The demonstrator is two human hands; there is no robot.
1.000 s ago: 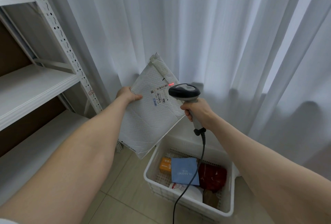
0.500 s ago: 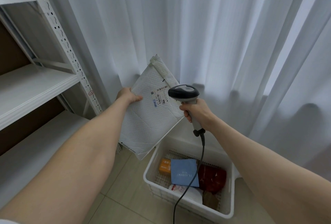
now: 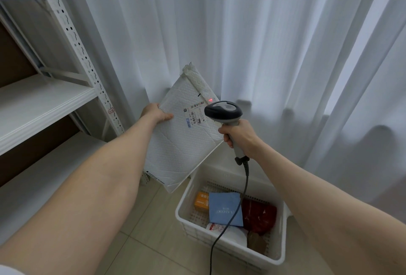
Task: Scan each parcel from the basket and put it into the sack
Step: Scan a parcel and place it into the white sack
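Observation:
My left hand (image 3: pixel 156 114) grips the left edge of a white padded mailer parcel (image 3: pixel 179 143), held up tilted in front of the curtain. Its barcode label (image 3: pixel 194 114) faces me, and a red scanner dot glows just above the label. My right hand (image 3: pixel 239 137) holds a grey barcode scanner (image 3: pixel 223 113) by the handle, its head right beside the label. Below, a white plastic basket (image 3: pixel 279 261) sits on the floor with an orange box (image 3: pixel 201 202), a blue parcel (image 3: pixel 225 208), a dark red parcel (image 3: pixel 260 216) and a white one (image 3: pixel 236 232). No sack is in view.
A white metal shelving rack (image 3: pixel 85 55) stands at the left with bare shelves (image 3: pixel 37 107). White curtains (image 3: pixel 263 44) hang behind everything. The scanner's cable (image 3: pixel 228 222) droops across the basket toward the beige tiled floor (image 3: pixel 149 250).
The red scanner dot, lit a second ago and off half a second ago, glows again near the label. Both hands and the parcel have barely moved.

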